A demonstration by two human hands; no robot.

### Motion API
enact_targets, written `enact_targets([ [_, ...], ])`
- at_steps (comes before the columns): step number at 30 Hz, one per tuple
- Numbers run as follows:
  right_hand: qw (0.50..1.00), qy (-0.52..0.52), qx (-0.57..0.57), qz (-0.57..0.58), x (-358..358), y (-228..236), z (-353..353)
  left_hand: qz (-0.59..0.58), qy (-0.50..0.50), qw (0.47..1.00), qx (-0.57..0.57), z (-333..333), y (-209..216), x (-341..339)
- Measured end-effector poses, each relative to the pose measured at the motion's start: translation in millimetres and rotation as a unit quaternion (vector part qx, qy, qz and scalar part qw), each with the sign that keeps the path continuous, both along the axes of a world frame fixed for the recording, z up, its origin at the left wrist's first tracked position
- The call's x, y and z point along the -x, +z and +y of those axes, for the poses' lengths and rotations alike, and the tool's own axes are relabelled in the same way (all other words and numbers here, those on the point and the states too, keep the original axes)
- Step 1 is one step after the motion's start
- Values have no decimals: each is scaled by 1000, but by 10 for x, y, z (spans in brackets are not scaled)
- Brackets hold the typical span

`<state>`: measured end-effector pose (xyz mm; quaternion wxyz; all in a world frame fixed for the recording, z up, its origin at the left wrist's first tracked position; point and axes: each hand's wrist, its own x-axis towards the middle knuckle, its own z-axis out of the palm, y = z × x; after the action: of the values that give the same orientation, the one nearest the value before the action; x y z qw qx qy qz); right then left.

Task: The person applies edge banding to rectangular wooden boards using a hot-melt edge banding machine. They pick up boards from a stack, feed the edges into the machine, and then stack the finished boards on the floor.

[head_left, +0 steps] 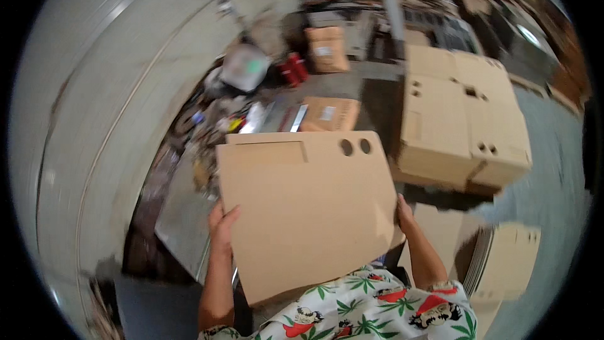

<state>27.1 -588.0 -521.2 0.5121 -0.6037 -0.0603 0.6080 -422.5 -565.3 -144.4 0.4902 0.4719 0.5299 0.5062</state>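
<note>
I hold a flat cardboard panel (308, 214) in front of my chest, my left hand (221, 223) clamped on its left edge with the thumb lying over the face, my right hand (404, 213) gripping the right edge, fingers mostly hidden behind the board. Two round holes pierce the panel near its far right corner, and a shallow rectangular step marks its far left. A second sheet appears to sit just behind it, though the blur leaves me unsure. To the right, well apart, stands a stack of assembled cardboard boxes (462, 123); nearer on the right lie flat cardboard blanks (503, 264). A cluttered surface (189, 214) runs along the left, and a red container (294, 68) sits farther off.
</note>
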Motion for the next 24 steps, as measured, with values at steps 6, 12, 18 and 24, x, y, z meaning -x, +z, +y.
enact_targets([
  [6,991,12,-45,-125,251,-251,104,50,77,993,69,-302,-1102,1178],
  [12,938,135,-39,-316,891,-111,398,105,269,944,162,-655,-2278,2143],
  [18,915,160,-20,-369,1400,162,541,95,277,941,171,-659,-2962,2708],
  [24,918,116,-28,-378,1709,243,797,198,284,932,110,-442,-3370,2927],
])
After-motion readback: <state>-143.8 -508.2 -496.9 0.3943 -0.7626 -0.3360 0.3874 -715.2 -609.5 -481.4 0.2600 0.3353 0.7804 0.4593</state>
